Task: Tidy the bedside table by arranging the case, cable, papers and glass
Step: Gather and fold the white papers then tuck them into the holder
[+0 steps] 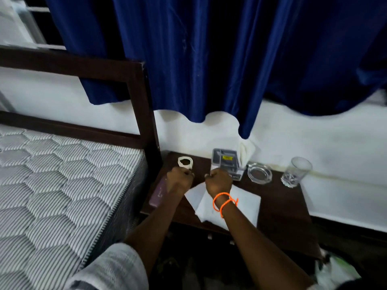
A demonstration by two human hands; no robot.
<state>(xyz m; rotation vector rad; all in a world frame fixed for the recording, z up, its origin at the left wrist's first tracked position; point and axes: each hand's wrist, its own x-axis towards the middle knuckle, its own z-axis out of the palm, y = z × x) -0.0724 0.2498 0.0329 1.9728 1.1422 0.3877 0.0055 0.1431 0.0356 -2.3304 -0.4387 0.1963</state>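
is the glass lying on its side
No, the glass stands upright at the table's back right, beside the ashtray.

Dark glossy wood table point(280, 208), clear glass point(296, 171), matt white papers point(245, 204), velvety blue curtain point(209, 59)

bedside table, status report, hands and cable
Left hand closed on coiled white cable, back left of table. Right hand fisted above white papers; contents unclear. Glass upright, far right, beside ashtray.

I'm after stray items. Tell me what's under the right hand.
White papers lie on the table under the right hand and wrist. Anything beneath the papers is hidden.
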